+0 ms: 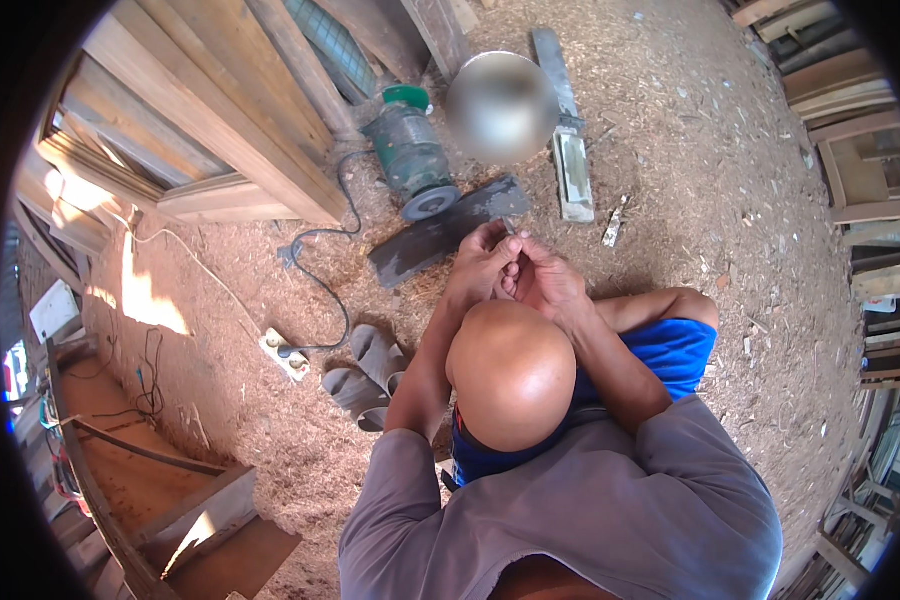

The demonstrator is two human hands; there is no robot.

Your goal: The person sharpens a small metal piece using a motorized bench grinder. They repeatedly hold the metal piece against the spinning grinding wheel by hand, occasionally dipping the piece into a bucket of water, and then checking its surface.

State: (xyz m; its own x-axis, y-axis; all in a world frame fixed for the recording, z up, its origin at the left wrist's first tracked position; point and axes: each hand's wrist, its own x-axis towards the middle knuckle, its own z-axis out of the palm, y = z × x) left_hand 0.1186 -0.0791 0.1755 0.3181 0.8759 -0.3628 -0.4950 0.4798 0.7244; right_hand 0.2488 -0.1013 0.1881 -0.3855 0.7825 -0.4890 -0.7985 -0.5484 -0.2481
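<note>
Just off the near right corner of the dark board (pixel 422 246), got a small grey piece (pixel 509 226) pinched in left hand (pixel 482 262) and right hand (pixel 552 283) grip. Probably light, stiff; grab its sides.

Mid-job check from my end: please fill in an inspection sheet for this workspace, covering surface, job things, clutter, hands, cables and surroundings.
Surface: ground strewn with wood shavings and chips.
Job things: small dark piece at the fingertips; green grinder with a round wheel; dark board lying by the wheel.
Clutter: grey slippers; narrow block; round container, blurred.
Hands: left hand and right hand together, fingertips closed on the small piece.
Cables: black cable from grinder to power strip; pale cable also reaches the strip.
Surroundings: wooden frames left, stacked wood right.
</note>
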